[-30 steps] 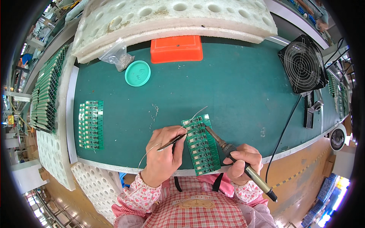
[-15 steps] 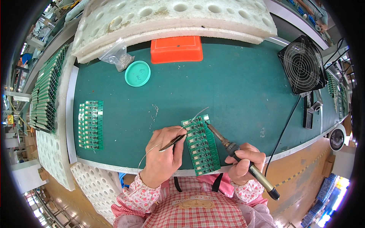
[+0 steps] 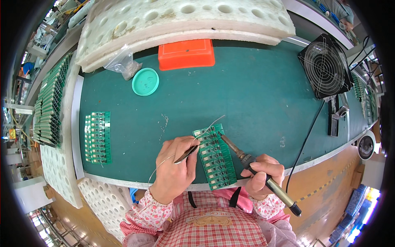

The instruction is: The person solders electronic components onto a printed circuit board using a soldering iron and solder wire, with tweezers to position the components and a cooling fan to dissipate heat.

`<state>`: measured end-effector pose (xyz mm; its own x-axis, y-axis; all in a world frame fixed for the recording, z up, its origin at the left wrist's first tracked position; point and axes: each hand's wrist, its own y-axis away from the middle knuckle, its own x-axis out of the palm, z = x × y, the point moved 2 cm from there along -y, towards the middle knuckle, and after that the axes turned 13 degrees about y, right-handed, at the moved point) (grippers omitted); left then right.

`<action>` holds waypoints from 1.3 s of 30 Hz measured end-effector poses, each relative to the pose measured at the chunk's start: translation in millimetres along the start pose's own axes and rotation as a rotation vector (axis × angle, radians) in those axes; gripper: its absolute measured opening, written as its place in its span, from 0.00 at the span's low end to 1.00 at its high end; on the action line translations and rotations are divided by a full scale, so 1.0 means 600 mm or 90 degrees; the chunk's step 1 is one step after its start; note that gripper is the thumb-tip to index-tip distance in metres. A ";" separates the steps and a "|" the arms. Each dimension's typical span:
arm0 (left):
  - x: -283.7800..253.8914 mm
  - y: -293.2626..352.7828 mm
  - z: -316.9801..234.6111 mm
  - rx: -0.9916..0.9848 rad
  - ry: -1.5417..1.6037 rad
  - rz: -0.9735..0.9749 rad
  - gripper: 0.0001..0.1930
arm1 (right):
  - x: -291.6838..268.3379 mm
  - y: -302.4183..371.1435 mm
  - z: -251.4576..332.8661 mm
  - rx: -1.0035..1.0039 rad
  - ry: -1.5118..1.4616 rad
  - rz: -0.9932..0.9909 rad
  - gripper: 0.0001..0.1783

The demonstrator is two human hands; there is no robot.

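Observation:
A green panel of small circuit boards point(image 3: 217, 164) lies at the bench's near edge between my hands. My left hand point(image 3: 175, 166) is closed on dark tweezers point(image 3: 186, 154), beside the panel's upper left part. A thin solder wire point(image 3: 213, 122) runs through this hand and curves over the panel's far end. In my right hand point(image 3: 265, 175) is a soldering iron point(image 3: 248, 160), gripped by its handle. The iron's tip is at the far right corner of the panel, by the top board; whether it touches cannot be made out.
More green panels point(image 3: 98, 138) lie at the left, and a stacked row point(image 3: 51, 103) stands beyond. At the back are an orange bin point(image 3: 186, 55), a turquoise lid point(image 3: 145, 82), a plastic bag point(image 3: 127, 68) and white foam point(image 3: 185, 24). A black fan point(image 3: 325, 66) and iron's cord point(image 3: 306, 144) are right.
The whole view has shifted slightly. The iron's tip sits a little lower against the panel's far right corner. Both hands keep their grips.

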<state>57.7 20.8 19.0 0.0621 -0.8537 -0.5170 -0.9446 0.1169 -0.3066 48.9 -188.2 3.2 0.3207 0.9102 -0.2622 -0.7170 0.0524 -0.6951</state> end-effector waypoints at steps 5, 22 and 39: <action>0.000 0.000 0.001 0.011 -0.012 -0.002 0.11 | 0.000 0.000 0.000 0.004 0.005 0.000 0.10; -0.023 0.030 0.025 -0.031 0.018 -0.063 0.08 | 0.003 0.001 0.001 0.000 0.002 -0.025 0.12; -0.023 0.029 0.027 -0.026 0.009 -0.059 0.07 | 0.001 -0.001 -0.001 -0.002 0.004 -0.002 0.12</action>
<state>45.5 42.6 7.9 0.1462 -0.8669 -0.4766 -0.9476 0.0157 -0.3192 49.9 -187.9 3.2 0.3273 0.9073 -0.2641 -0.7136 0.0541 -0.6984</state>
